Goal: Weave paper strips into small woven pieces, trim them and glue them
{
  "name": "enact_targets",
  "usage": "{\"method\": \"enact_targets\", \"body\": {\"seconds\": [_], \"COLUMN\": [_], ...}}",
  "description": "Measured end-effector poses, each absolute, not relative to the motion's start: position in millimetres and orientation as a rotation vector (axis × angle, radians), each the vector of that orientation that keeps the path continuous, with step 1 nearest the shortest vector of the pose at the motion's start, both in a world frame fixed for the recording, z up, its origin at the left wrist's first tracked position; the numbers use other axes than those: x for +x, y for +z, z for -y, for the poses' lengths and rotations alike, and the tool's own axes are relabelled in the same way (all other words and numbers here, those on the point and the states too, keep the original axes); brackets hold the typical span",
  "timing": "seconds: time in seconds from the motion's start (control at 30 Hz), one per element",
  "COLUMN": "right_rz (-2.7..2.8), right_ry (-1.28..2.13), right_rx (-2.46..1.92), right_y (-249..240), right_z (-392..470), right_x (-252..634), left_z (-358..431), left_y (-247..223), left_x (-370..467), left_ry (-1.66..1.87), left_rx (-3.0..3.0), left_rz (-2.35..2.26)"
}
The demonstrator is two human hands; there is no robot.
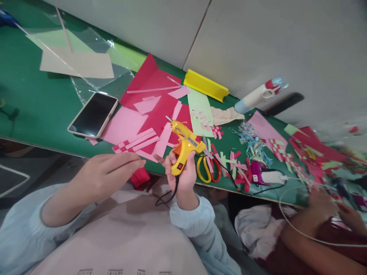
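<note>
Yellow glue gun (183, 133) gripped in the right hand (185, 181); left hand (101, 173) fingers together, hold unclear. Checkered paper weave (122, 146) looks part-done, pink strips (142, 141) trailing unwoven.

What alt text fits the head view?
A person's right hand grips a yellow glue gun, the left hand raised beside it. Pink paper, red paper, a phone and scissors lie on the green table.

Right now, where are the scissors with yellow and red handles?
In the head view, the scissors lie just right of the yellow glue gun, near the green table's front edge.
</note>
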State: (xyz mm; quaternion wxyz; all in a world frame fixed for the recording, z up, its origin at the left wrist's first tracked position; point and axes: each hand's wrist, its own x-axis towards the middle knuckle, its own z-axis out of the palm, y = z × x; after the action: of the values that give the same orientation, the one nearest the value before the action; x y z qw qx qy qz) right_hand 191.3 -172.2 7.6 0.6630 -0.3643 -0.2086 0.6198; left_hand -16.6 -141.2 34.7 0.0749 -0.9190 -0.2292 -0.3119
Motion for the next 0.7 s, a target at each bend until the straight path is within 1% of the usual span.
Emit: {"method": "enact_targets", "body": {"seconds": [0.17, 0.33, 0.5, 0.6, 0.7], "right_rz": [0.452, 0.443, 0.424, 0.468, 0.571], "right_ry": [1.415, 1.488, 1.525, 1.474, 1.31], "right_rx": [-0.828, -0.788, -0.747, -0.775, -0.932], "right_y": [5, 0, -2, -2, 1], "right_z": [178, 187, 195, 197, 199], "right_x": [194, 201, 210, 219, 237], "left_z": [135, 127, 120, 117, 114], "left_y": [33, 28, 30, 34, 37], "left_x": [-15, -12, -2, 6, 11], "left_ry": [-0.926, -0.961, -0.972, -0.989, -1.011], "left_rx": [-2.729, -2.804, -2.888, -2.893, -2.882], "left_rz": [0.649, 0.73, 0.698, 0.673, 0.618]}}
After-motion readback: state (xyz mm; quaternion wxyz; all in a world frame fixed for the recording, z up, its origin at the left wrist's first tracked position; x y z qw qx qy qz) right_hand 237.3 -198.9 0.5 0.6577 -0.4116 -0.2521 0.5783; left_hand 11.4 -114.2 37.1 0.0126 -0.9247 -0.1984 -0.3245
